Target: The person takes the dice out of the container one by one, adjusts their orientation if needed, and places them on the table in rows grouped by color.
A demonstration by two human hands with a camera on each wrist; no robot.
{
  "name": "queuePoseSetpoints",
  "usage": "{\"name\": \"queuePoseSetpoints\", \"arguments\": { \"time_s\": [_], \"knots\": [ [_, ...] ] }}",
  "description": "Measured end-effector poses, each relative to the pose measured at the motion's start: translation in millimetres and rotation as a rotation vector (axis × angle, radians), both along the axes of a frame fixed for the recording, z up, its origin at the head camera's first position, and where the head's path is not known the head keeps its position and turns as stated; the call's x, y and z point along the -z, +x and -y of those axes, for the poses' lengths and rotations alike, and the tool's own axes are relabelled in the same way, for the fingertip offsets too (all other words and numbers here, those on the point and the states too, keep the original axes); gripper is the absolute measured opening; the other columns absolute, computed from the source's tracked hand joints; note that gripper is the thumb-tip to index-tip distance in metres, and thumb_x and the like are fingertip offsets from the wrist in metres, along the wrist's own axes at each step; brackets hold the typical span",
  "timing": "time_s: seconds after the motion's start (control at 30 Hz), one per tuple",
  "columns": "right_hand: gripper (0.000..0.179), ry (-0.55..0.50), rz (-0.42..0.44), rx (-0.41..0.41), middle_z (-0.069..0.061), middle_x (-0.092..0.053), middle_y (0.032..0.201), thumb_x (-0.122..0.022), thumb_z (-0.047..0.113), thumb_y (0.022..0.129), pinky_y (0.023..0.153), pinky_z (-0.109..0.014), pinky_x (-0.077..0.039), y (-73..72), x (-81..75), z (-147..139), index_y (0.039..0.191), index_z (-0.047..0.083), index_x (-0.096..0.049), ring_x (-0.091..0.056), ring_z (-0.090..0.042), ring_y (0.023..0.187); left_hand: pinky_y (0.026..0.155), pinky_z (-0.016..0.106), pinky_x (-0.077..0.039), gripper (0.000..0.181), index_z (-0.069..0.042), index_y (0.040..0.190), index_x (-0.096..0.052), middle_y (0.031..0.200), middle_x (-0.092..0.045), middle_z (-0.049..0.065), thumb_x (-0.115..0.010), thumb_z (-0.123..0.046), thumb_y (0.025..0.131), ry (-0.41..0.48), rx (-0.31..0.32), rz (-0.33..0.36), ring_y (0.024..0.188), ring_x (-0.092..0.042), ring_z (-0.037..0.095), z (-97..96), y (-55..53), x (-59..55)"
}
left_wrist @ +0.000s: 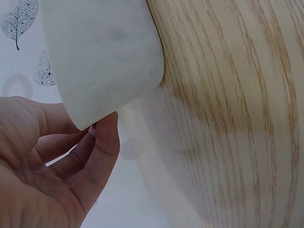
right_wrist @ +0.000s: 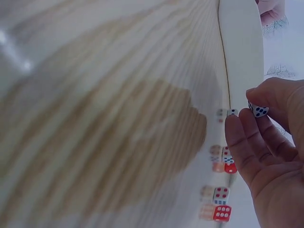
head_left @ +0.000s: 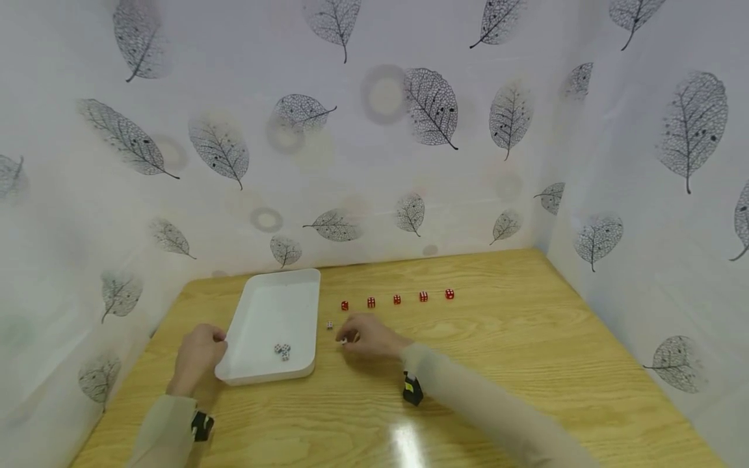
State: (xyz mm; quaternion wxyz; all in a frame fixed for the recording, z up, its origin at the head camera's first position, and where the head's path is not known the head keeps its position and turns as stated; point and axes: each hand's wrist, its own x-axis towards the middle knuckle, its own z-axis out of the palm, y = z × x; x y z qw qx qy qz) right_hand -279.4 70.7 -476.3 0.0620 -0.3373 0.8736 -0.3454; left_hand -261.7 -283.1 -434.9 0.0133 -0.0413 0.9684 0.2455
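Observation:
My left hand (head_left: 199, 354) pinches the near left edge of a white tray (head_left: 233, 361) between thumb and fingers; the left wrist view shows its fingertips at the tray's rim. A small cluster of white dice (head_left: 283, 351) lies in the near right part of the tray. Just right of the tray, my right hand (head_left: 371, 335) holds a white die (right_wrist: 259, 110) with dark pips between thumb and fingers, over the table. Another white die (head_left: 329, 325) sits on the table by the tray's right side. More white dice (right_wrist: 221, 194) show beyond the right fingers, mostly hidden in the head view.
Several red dice (head_left: 397, 299) stand in a spaced row on the wooden table (head_left: 526, 338), beyond my right hand. A white leaf-patterned sheet (head_left: 374, 162) hangs behind the table and along both sides.

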Motion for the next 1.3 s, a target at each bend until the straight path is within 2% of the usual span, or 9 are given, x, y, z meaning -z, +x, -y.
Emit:
{"name": "queuePoseSetpoints", "arguments": {
  "time_s": [0.27, 0.57, 0.8, 0.9, 1.1, 1.3],
  "knots": [
    [0.019, 0.002, 0.034, 0.036, 0.002, -0.065, 0.100, -0.069, 0.011, 0.089, 0.078, -0.019, -0.050, 2.9, 1.2, -20.5, 0.107, 0.009, -0.072, -0.059, -0.004, 0.088, 0.063, 0.041, -0.050, 0.032, 0.015, 0.105, -0.063, 0.100, -0.066, 0.030, -0.049, -0.006, 0.085, -0.001, 0.002, 0.000, 0.082, -0.063, 0.033, 1.7, 3.2, 2.9],
    [0.018, 0.004, 0.112, 0.106, 0.006, -0.066, 0.102, -0.068, 0.015, 0.090, 0.081, -0.024, -0.050, -2.3, 7.5, -43.5, 0.108, 0.013, -0.071, -0.059, -0.005, 0.090, 0.065, 0.042, -0.051, 0.032, 0.015, 0.106, -0.063, 0.103, -0.065, 0.030, -0.049, -0.006, 0.085, -0.003, 0.005, 0.000, 0.085, -0.063, 0.035, 4.4, 4.5, 3.6],
    [0.024, -0.016, 0.125, 0.180, -0.001, -0.067, 0.106, -0.068, 0.008, 0.087, 0.086, -0.033, -0.052, -7.4, 5.2, -70.7, 0.111, 0.008, -0.070, -0.060, -0.013, 0.096, 0.064, 0.040, -0.051, 0.031, 0.014, 0.105, -0.064, 0.102, -0.066, 0.030, -0.050, -0.005, 0.086, 0.003, 0.005, 0.003, 0.082, -0.062, 0.033, 4.3, 2.4, 5.0],
    [0.024, -0.020, 0.106, 0.222, -0.001, -0.068, 0.103, -0.068, 0.005, 0.086, 0.085, -0.033, -0.052, -13.1, 4.9, -79.4, 0.109, 0.007, -0.071, -0.061, -0.013, 0.094, 0.063, 0.040, -0.050, 0.031, 0.014, 0.105, -0.064, 0.102, -0.066, 0.030, -0.049, -0.005, 0.086, 0.002, 0.002, -0.013, 0.081, -0.063, 0.033, 3.5, 0.9, 4.7],
    [0.021, 0.018, -0.015, 0.253, -0.003, -0.070, 0.098, -0.068, 0.001, 0.083, 0.080, -0.030, -0.053, -26.1, 8.4, -87.7, 0.103, 0.006, -0.073, -0.063, -0.012, 0.089, 0.061, 0.040, -0.051, 0.034, 0.014, 0.106, -0.065, 0.103, -0.067, 0.031, -0.047, -0.005, 0.084, 0.007, 0.033, -0.053, 0.081, -0.064, 0.034, 0.5, 2.0, 2.8],
    [0.019, 0.055, 0.011, 0.266, -0.004, -0.070, 0.102, -0.067, 0.003, 0.086, 0.083, -0.033, -0.053, -30.0, 6.4, -83.3, 0.105, 0.006, -0.073, -0.062, -0.014, 0.091, 0.062, 0.040, -0.051, 0.032, 0.014, 0.105, -0.064, 0.103, -0.066, 0.031, -0.048, -0.005, 0.085, 0.009, 0.011, -0.031, 0.081, -0.063, 0.033, 0.9, 1.5, 2.5]
  ]
}}
